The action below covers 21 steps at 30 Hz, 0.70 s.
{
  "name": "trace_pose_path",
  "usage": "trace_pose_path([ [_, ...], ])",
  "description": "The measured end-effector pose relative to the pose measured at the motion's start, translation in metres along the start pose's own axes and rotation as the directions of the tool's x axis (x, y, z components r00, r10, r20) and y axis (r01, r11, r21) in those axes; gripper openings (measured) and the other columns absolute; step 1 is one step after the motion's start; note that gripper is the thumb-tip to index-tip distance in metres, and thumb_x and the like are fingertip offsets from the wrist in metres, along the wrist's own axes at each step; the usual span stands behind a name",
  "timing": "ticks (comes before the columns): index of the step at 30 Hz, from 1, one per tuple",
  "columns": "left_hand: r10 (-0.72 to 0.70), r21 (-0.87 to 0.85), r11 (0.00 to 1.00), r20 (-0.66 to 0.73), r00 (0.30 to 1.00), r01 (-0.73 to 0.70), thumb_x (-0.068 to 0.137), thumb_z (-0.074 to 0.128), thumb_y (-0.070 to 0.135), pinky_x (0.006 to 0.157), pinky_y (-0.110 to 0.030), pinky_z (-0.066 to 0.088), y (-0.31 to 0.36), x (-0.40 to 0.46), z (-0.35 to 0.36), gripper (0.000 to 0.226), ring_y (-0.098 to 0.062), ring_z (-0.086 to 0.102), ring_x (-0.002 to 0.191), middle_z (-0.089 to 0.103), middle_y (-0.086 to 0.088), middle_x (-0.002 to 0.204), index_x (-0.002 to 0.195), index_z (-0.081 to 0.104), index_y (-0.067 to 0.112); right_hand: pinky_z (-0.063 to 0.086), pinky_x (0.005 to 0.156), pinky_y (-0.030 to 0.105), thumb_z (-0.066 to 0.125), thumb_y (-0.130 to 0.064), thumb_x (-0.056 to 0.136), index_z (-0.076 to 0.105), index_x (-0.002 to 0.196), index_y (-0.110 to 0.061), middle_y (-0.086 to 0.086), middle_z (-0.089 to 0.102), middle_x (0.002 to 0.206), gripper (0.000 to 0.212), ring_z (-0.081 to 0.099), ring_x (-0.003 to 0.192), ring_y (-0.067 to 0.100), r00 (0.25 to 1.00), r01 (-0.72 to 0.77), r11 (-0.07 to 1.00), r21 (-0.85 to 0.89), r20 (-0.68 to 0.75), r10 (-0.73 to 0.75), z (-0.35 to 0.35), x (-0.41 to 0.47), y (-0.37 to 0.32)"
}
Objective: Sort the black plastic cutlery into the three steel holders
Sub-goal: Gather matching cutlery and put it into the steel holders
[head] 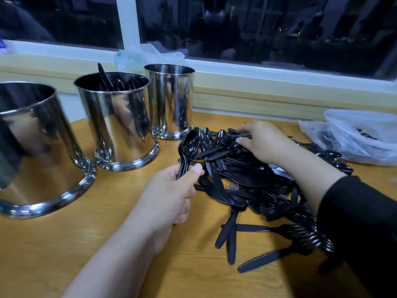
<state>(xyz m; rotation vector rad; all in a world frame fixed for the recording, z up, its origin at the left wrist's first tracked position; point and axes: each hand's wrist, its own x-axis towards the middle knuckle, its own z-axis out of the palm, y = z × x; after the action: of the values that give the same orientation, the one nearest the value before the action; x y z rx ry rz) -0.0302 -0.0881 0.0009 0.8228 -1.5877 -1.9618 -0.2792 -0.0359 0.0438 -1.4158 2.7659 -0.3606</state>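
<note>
A loose heap of black plastic cutlery (253, 181) is spread over the wooden worktop (107, 244) at the centre and toward four o'clock; knives, forks and spoons are mixed and crossed over one another, with several knives and forks trailing off the heap toward five o'clock. A small stack of nested spoons (188, 150) is gripped by the handles in the left hand (171, 190), bowls pointing up toward twelve o'clock, just at the nine o'clock edge of the heap. The right hand (264, 140) is laid on the far side of the heap, its fingers curled round a spoon's handle (240, 135) there. The right forearm is covered by a black sleeve (354, 211), and part of the heap is hidden beneath it.

Three steel holders are lined up from nine toward eleven o'clock of the heap. The near holder (40, 151) is seen only in part at the frame's edge. The middle holder (116, 123) is loaded with black pieces, one knife sticking above its rim. The far holder (170, 100) is stood just beside the heap's spoons; its contents cannot be made out.

A crumpled clear plastic bag (356, 136) is found at two o'clock, touching the heap's outer forks. A second plastic bag (139, 54) is left on the window sill (279, 82) behind the holders, under the dark window (257, 29).
</note>
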Motion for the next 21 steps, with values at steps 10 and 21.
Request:
trace_pose_path([
  [10, -0.004, 0.035, 0.999, 0.022, 1.000, 0.003, 0.097, 0.062, 0.045, 0.037, -0.020, 0.026, -0.001, 0.004, -0.003, 0.033, -0.010, 0.030, 0.046, 0.043, 0.010, 0.057, 0.110, 0.069, 0.017, 0.033, 0.102, 0.050, 0.059, -0.044, 0.098, 0.064, 0.106, -0.031, 0.001, 0.051, 0.114, 0.016, 0.045, 0.123, 0.030, 0.997, -0.072, 0.990, -0.119, -0.022, 0.070, 0.020, 0.020, -0.007],
  [21, 0.083, 0.006, 0.997, -0.076, 0.994, -0.083, 0.100, 0.057, 0.045, 0.039, -0.022, 0.023, 0.003, 0.002, -0.005, 0.042, -0.010, 0.029, 0.046, 0.043, 0.008, 0.059, 0.116, 0.062, 0.006, 0.042, 0.062, 0.027, 0.054, -0.017, 0.103, 0.063, 0.094, -0.031, -0.003, 0.069, 0.086, 0.019, 0.055, 0.068, 0.010, 0.948, 0.182, 0.891, 0.417, -0.314, -0.047, -0.043, -0.007, -0.002],
])
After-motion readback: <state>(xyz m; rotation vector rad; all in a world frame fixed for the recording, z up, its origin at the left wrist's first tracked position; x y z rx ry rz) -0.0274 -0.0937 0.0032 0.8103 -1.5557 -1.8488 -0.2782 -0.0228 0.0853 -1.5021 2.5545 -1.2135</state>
